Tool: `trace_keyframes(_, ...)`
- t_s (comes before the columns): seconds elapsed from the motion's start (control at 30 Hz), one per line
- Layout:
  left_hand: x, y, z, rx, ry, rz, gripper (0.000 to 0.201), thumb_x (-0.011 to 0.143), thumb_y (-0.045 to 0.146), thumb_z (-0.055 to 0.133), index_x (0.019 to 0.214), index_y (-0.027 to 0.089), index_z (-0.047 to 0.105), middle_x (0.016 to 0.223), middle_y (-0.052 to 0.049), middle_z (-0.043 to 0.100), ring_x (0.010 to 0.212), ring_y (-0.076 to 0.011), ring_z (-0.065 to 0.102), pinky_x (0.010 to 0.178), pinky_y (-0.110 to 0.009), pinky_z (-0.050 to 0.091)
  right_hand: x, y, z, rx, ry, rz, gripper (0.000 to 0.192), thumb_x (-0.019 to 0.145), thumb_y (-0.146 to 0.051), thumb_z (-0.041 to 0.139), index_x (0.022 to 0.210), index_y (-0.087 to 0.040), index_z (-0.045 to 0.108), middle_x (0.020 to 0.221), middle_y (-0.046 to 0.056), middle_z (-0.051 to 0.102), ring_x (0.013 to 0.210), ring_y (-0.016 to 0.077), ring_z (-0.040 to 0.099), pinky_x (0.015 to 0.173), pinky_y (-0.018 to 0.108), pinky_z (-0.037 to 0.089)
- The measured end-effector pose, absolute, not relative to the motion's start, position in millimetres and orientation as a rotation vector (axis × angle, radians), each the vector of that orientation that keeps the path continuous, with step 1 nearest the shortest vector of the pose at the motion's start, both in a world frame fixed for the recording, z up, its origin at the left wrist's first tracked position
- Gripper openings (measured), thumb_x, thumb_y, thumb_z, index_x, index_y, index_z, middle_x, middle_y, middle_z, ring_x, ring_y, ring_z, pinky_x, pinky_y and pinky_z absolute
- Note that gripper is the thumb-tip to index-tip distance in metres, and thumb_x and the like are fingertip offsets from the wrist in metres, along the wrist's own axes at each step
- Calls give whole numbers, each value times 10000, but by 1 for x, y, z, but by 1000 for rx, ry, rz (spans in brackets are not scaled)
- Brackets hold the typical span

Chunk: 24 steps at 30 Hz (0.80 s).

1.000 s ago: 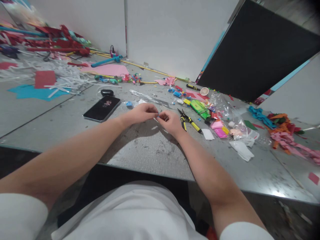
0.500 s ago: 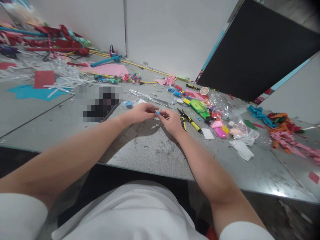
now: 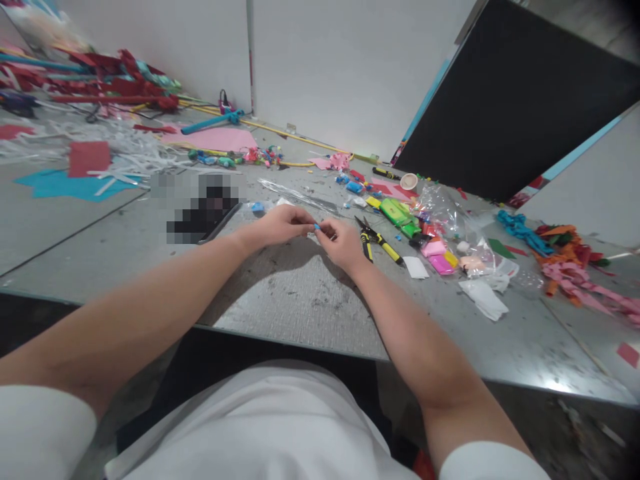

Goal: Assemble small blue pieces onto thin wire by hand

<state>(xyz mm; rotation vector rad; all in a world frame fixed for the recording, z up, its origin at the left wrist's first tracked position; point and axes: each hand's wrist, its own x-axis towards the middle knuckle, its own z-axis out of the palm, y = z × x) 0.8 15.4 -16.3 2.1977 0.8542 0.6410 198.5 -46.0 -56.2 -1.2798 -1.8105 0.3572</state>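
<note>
Left hand (image 3: 280, 225) and right hand (image 3: 343, 241) meet fingertip to fingertip over the grey table (image 3: 300, 300), both pinching a tiny blue piece (image 3: 317, 227) between them, steadying it for fine work, yellow-handled pliers (image 3: 376, 241) just beside

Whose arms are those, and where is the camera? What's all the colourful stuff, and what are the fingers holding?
The camera sits on a person's head and looks down, so you see that person's own two arms reaching out over a grey table. The left hand and the right hand meet in the middle, and together they pinch a tiny blue piece between the fingertips. It is too small to tell what it is. Just right of the hands lie yellow-and-black pliers. Past them are small bright blocks, green, pink and yellow, and clear plastic bags. Far right is a heap of paper strips. Far left lie blue and red sheets and white shreds.
</note>
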Motion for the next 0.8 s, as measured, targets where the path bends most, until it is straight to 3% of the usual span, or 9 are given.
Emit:
trace_keyframes(0.13,1,16,-17,2194,803,650,297,850,364,703,1042,149,778,948,-83,785,855,-192,666,795,-317,496,198,-48,-55,-1295,-1817,359,373,960,-559,563,945,-209,693,818,46,700,744,183,601,689,303,448)
trace_keyframes(0.33,2,17,-18,2213,875,672,282,864,400,679,942,137,742,837,-65,720,771,-169,604,707,-298,448,197,-48,-54,-1255,-1835,393,305,963,-496,552,899,-213,645,810,37,674,771,182,588,689,299,437)
trace_keyframes(0.57,2,6,-10,2231,837,610,254,898,391,639,907,151,722,757,-16,660,693,-139,544,663,-281,400,207,-32,-63,-1372,-1558,414,165,875,-382,559,822,-226,572,744,3,619,734,178,589,704,303,453)
trace_keyframes(0.8,3,3,-8,2231,864,632,222,900,363,670,942,164,759,758,-13,681,710,-145,568,703,-288,419,218,-21,-72,-1373,-1375,588,293,791,-488,637,892,-214,611,792,17,639,755,196,615,697,328,493)
